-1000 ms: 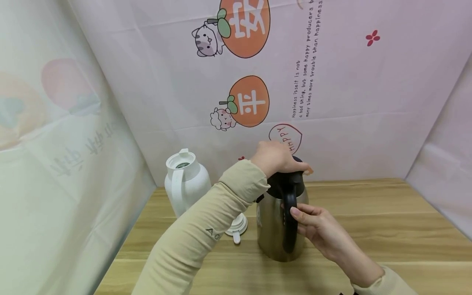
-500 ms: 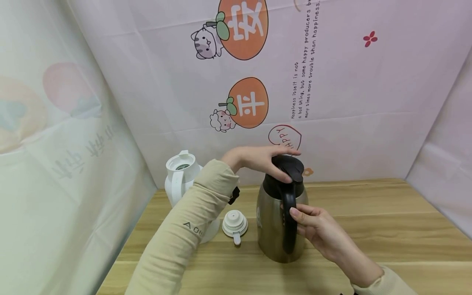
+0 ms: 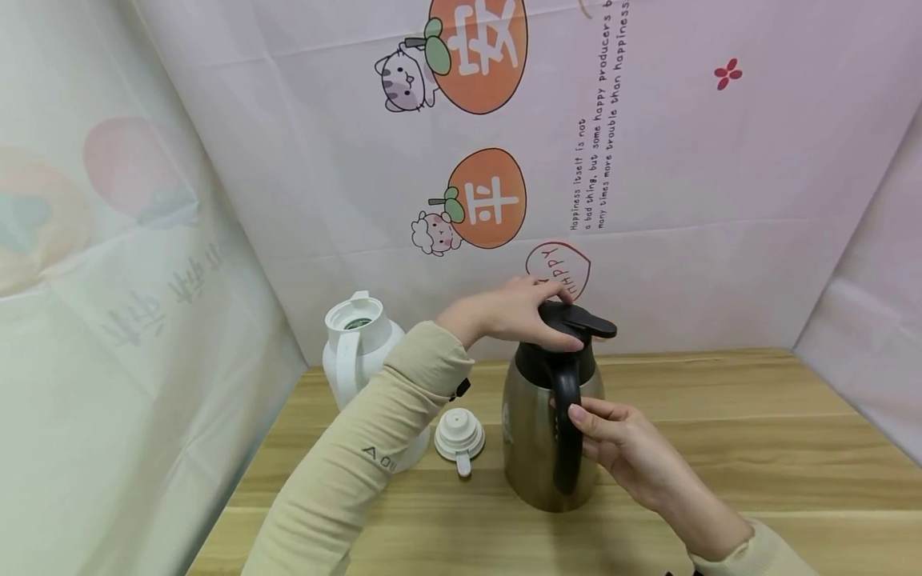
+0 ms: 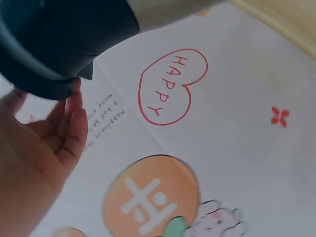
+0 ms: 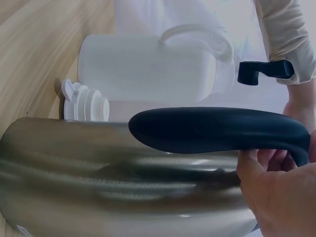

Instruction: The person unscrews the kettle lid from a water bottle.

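A steel vacuum jug [image 3: 529, 452] with a black collar and handle [image 3: 568, 448] stands upright on the table. My right hand [image 3: 634, 452] holds the upper part of that handle, thumb on the near side. Over the jug's top, my left hand [image 3: 515, 316] grips the black lid [image 3: 594, 322] with the thumb in front and fingers at the back. The lid's tab sticks out to the right. In the left wrist view the left hand [image 4: 42, 158] reaches round the dark lid, whose underside [image 4: 49, 84] hides some fingertips.
To the left stands a white jug [image 3: 374, 344] with its mouth uncovered, partly behind my left sleeve. A white stopper [image 3: 459, 436] with a small tab lies on the wooden table [image 3: 720, 448] between the jugs. Printed cloth [image 3: 684, 176] hangs behind.
My left hand first drew back left over the lid, then took hold of it again. The lid's tab has swung from near the handle out to the right. My right hand stays put.
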`<control>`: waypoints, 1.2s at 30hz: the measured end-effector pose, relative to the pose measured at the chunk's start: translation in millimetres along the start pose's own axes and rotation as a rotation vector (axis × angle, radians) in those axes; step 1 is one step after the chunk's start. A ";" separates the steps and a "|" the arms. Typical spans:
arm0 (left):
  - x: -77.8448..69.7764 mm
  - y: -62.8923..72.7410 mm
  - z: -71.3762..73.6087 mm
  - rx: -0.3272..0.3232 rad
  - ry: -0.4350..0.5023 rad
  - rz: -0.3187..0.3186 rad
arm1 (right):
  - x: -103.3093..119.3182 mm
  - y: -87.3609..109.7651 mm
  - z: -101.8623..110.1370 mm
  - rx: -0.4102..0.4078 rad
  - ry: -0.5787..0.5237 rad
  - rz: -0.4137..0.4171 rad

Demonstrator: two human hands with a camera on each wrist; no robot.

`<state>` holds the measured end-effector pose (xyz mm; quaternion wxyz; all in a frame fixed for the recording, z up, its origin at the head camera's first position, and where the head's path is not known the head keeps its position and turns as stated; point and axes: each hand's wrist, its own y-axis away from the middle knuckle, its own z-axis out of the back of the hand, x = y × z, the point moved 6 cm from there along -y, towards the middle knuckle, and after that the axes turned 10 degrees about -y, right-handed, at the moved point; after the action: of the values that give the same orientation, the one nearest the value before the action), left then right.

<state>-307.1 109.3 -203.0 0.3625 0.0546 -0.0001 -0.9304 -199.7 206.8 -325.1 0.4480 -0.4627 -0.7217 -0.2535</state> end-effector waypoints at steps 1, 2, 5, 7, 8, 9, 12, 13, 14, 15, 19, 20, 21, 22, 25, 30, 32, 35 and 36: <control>-0.8 0.0 0.2 -0.012 -0.028 0.026 | -0.1 -0.1 0.1 -0.001 0.000 -0.002; -2.1 0.4 0.8 -0.023 -0.053 0.048 | -0.1 -0.1 0.2 -0.004 0.003 -0.005; -5.5 0.6 1.4 -0.045 -0.120 0.127 | 0.1 -0.2 0.1 0.003 -0.002 -0.003; -7.3 1.4 1.6 -0.045 -0.137 0.176 | 0.7 -0.3 0.1 0.010 -0.003 0.005; -7.7 1.7 1.5 -0.038 -0.149 0.193 | 1.0 -0.5 -0.1 0.017 -0.005 0.013; -8.3 1.6 1.5 -0.024 -0.155 0.190 | 1.2 -0.8 -0.4 0.026 -0.009 0.021; -10.5 1.7 1.7 0.043 -0.098 0.087 | 1.2 -1.2 -0.4 0.026 -0.004 0.018; -11.5 1.9 2.1 0.074 -0.058 0.032 | 1.0 -1.4 -0.2 0.024 0.000 0.014; -12.7 2.4 2.1 0.110 0.000 -0.024 | 0.6 -1.5 0.2 0.017 0.004 0.004; -14.0 2.9 2.1 0.146 0.061 -0.077 | 0.2 -1.5 0.8 0.007 0.009 -0.007; -14.6 5.5 2.6 0.258 0.241 -0.150 | -0.9 -1.3 3.5 -0.032 0.022 -0.037; -13.7 5.9 2.8 0.268 0.254 -0.146 | -1.1 -1.3 4.0 -0.041 0.022 -0.042; -12.8 6.1 3.2 0.271 0.249 -0.139 | -1.2 -1.3 4.4 -0.047 0.023 -0.043; -11.9 6.2 3.5 0.271 0.242 -0.130 | -1.4 -1.3 4.6 -0.051 0.022 -0.045; -9.2 5.2 4.1 0.245 0.181 -0.101 | -2.0 -1.5 4.9 -0.055 0.023 -0.050; -5.9 1.9 2.1 0.183 0.079 -0.022 | -2.3 -1.4 5.3 -0.053 0.015 -0.046; -5.2 0.6 1.2 0.157 0.048 0.012 | -2.0 -1.4 5.2 -0.043 0.010 -0.033; -4.7 -0.9 0.5 0.115 0.026 0.058 | -1.3 -1.5 4.4 -0.017 -0.002 -0.009; -4.5 -1.1 0.3 0.101 0.022 0.076 | -1.0 -1.6 4.0 -0.007 -0.004 0.000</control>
<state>-304.5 113.1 -202.2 0.3943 0.0831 -0.0450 -0.9141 -202.6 208.8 -327.7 0.4448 -0.4649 -0.7217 -0.2553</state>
